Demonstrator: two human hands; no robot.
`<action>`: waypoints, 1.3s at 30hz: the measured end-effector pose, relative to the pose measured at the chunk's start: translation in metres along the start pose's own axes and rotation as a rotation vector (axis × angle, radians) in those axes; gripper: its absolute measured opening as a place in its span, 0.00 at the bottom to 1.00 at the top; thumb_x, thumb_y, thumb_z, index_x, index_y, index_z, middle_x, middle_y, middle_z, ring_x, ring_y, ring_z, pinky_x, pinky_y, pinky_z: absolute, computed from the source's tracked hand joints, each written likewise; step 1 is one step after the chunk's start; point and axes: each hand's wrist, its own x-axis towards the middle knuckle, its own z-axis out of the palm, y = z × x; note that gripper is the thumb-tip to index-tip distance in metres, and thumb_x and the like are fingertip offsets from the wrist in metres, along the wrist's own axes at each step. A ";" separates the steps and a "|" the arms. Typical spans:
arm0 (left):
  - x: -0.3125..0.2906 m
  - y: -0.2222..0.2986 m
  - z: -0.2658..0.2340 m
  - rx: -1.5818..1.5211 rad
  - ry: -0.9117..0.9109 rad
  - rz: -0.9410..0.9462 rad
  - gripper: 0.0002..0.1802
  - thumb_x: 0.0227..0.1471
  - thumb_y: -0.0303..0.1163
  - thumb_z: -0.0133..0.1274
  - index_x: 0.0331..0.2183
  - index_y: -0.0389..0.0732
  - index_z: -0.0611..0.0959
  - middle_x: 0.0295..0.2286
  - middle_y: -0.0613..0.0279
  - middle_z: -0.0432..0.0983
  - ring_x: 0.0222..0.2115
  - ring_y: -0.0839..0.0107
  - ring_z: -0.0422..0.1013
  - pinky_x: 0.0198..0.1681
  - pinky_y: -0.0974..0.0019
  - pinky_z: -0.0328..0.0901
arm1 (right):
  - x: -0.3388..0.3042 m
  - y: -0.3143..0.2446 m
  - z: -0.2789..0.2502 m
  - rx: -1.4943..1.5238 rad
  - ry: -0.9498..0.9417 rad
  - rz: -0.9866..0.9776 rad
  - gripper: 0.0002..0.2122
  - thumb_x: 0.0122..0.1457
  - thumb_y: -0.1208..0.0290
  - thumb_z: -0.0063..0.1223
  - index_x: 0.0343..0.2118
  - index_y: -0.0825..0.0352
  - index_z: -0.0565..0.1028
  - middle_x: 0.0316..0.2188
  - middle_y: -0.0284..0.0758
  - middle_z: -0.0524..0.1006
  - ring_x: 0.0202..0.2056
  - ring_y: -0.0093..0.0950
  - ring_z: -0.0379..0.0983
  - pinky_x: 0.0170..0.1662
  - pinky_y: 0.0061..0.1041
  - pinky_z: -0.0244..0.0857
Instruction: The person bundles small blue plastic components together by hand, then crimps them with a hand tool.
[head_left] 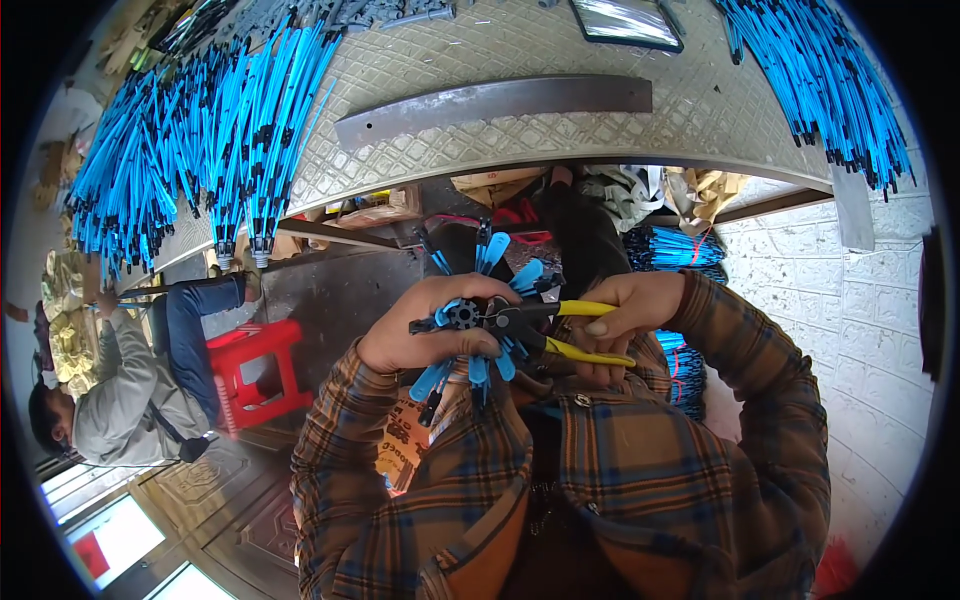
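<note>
Head view: just off the near edge of the table (700, 125), the left hand (425, 315) is wrapped round a black hub (463, 314) with blue strips (430, 381) fanning outward. The right hand (640, 303), also off that edge, grips the pliers (520, 325) by their yellow handles, their nose at the hub; whether it touches, I cannot tell. On the table lie a metal bar (490, 103) and, toward its left and right ends, blue sticks (270, 130). Left of the table's near edge stands a red stool (258, 368).

Plier grips (590, 355) – smooth, glossy plastic
</note>
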 end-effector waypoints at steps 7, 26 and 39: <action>0.003 -0.003 -0.006 0.059 -0.003 0.035 0.26 0.35 0.34 0.63 0.39 0.33 0.76 0.32 0.56 0.75 0.34 0.66 0.71 0.39 0.66 0.63 | 0.014 0.020 -0.002 0.064 0.010 -0.044 0.15 0.60 0.62 0.42 0.37 0.73 0.68 0.31 0.39 0.74 0.31 0.26 0.73 0.31 0.21 0.69; -0.004 -0.009 0.000 0.155 0.094 0.014 0.19 0.39 0.25 0.61 0.36 0.37 0.75 0.30 0.61 0.74 0.30 0.73 0.71 0.34 0.70 0.64 | -0.017 -0.041 0.042 -0.483 0.348 0.116 0.15 0.60 0.59 0.42 0.39 0.67 0.69 0.24 0.32 0.72 0.24 0.20 0.69 0.28 0.24 0.63; 0.018 -0.003 0.007 0.111 0.175 0.014 0.22 0.39 0.25 0.59 0.41 0.37 0.75 0.29 0.64 0.73 0.31 0.72 0.69 0.37 0.67 0.64 | -0.046 -0.032 0.038 -1.376 0.801 -0.125 0.14 0.51 0.61 0.52 0.35 0.67 0.70 0.28 0.43 0.73 0.32 0.41 0.71 0.33 0.32 0.64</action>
